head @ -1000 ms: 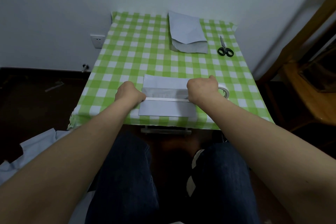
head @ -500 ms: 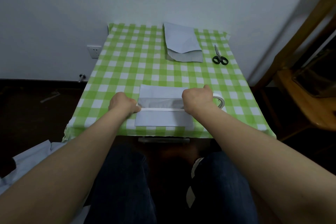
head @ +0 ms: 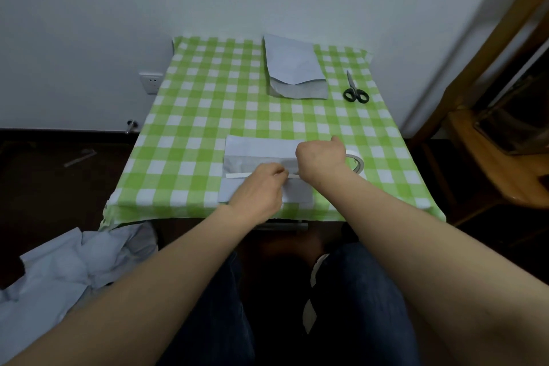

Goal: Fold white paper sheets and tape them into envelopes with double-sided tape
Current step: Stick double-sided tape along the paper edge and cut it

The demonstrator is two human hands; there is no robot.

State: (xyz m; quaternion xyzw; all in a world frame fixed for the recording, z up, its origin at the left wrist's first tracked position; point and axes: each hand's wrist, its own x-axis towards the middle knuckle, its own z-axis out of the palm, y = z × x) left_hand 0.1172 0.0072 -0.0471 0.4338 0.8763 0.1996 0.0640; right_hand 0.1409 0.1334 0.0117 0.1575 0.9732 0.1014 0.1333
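Folded paper (head: 258, 147) lies near front edge of counter (head: 190, 128), tape strip (head: 237, 176) across it. Your left grip (head: 263, 187) pinches strip; right grip (head: 319, 157) curls round tape roll (head: 355, 160) at paper's right end. Press strip down flat, keep it straight, then tear clean at edge.

A folded white paper sheet (head: 261, 145) lies near the front edge of the green checked tablecloth (head: 190, 134). A tape strip (head: 237, 175) runs across it. The left hand (head: 261, 187) pinches the strip with curled fingertips (head: 280, 172), just beside the right hand (head: 320, 157), a fist gripping the tape roll (head: 356, 160) at the sheet's right end. Farther back a paper stack (head: 294, 68) lies beside black-handled scissors (head: 355, 92). Crumpled paper (head: 59, 276) lies on the floor at left.
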